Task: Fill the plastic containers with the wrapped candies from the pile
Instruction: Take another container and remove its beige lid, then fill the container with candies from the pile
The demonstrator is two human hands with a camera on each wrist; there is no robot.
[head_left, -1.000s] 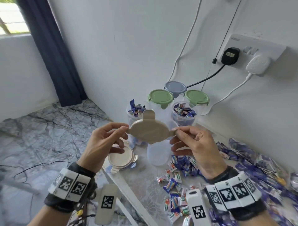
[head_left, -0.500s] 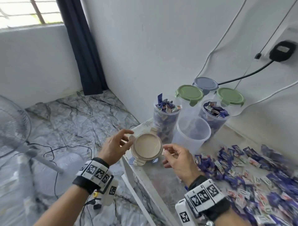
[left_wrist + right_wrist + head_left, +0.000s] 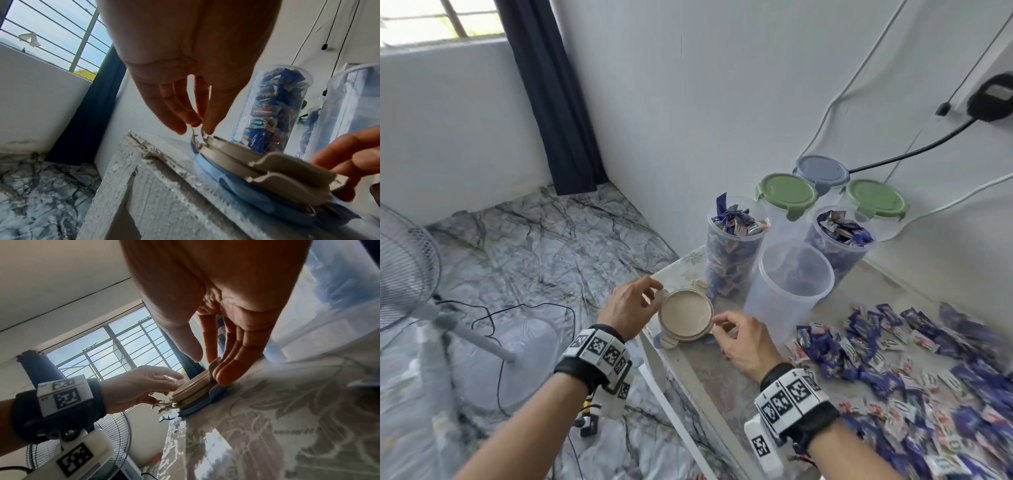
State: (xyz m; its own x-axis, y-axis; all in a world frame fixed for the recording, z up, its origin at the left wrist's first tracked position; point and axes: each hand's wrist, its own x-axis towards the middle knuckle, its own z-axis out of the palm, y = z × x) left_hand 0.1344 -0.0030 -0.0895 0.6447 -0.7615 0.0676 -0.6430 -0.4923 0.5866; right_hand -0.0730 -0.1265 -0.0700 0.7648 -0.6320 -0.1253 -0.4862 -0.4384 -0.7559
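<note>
A desk [image 3: 709,383] covered with a pale floral-patterned sheet is set into the corner of a white-walled room, with grey marbled flooring [image 3: 544,253] spread out at 9 o'clock. A dark curtain [image 3: 551,96] is hung beside a barred window [image 3: 441,20] at 11 o'clock, and a standing fan [image 3: 404,267] is placed on the floor at 9 o'clock. A black plug [image 3: 993,97] is seen on the wall at 2 o'clock.

Near the desk's corner a beige lid [image 3: 686,316] is stacked on another beige lid and a blue one. Its side tab is pinched by the left hand [image 3: 630,308], fingers narrowly closed; its opposite edge is touched by the curled fingers of the right hand [image 3: 743,342], though a firm grip cannot be told.

An empty plastic container [image 3: 791,284] is stood at 1 o'clock from the lid, between the hands and two open containers full of candies [image 3: 736,246] [image 3: 842,240]. Behind these, three lidded containers are lined against the wall: two green-lidded [image 3: 786,193] [image 3: 876,198] and one grey-lidded [image 3: 822,171]. The pile of wrapped candies [image 3: 914,370] is spread across the desk at 3 o'clock.
</note>
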